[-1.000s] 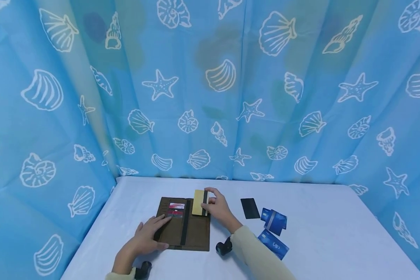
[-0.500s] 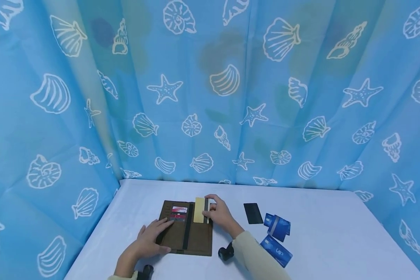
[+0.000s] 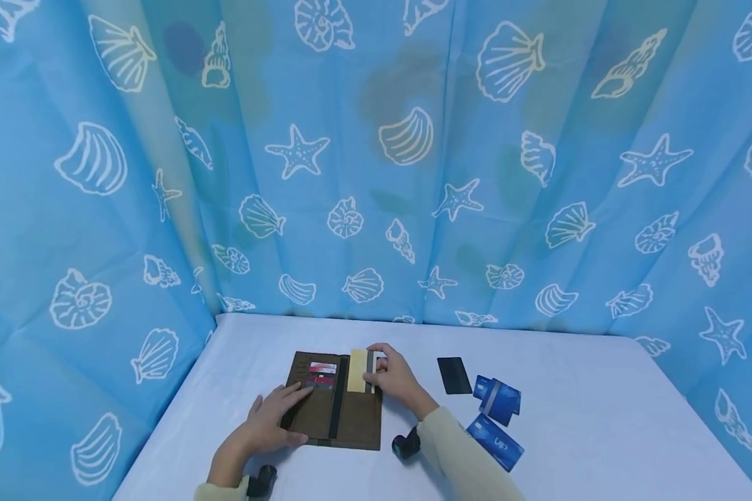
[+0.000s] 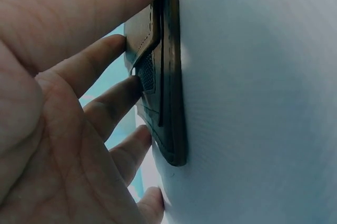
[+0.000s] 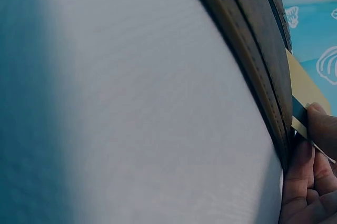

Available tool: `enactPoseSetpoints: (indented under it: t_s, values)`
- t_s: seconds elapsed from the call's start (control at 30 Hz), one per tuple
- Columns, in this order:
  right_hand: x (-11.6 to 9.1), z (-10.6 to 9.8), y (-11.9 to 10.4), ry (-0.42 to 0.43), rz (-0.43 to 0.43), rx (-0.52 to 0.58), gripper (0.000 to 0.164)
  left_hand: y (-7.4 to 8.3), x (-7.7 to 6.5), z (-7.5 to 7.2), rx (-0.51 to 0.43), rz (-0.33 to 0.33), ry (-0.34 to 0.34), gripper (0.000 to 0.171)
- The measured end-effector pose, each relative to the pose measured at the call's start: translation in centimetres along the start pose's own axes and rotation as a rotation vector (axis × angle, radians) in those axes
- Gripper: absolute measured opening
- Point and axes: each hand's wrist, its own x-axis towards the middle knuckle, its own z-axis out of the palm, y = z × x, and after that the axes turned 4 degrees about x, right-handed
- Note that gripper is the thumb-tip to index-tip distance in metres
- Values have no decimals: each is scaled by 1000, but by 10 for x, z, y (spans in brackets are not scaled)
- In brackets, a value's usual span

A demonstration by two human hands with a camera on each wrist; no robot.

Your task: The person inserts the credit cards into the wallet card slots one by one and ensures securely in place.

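Note:
A brown bifold wallet (image 3: 360,424) lies spread on the table, a dark strap along its fold. My right hand (image 3: 400,379) pinches a gold card (image 3: 356,372) with a dark stripe, over the upper part of the right panel. In the right wrist view the thumb presses the gold card (image 5: 308,74) at the wallet's edge; whether it sits in a slot, I cannot tell. My left hand (image 3: 266,423) rests with spread fingers on the left panel, just below a red-and-white card (image 3: 322,368) and a darker red card in its slots. In the left wrist view fingertips touch the wallet (image 4: 171,113).
Right of the wallet lie a black card (image 3: 454,376), several overlapping blue cards (image 3: 504,402) and a larger blue card marked VIP (image 3: 496,443). A white cloth covers the table (image 3: 576,417). A blue shell-patterned curtain (image 3: 351,174) hangs behind and at the sides.
The gold card and my right hand have shifted slightly down the right panel, towards me. My left hand stays put on the wallet. The head view has tilted a little.

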Motion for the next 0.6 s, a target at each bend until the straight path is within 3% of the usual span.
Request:
enactPoseSetpoints:
  t_s: [0.6]
  values:
    - [-1,-1,1,-5,-22,-53,47,-2,-1,0,-15,25,13,82]
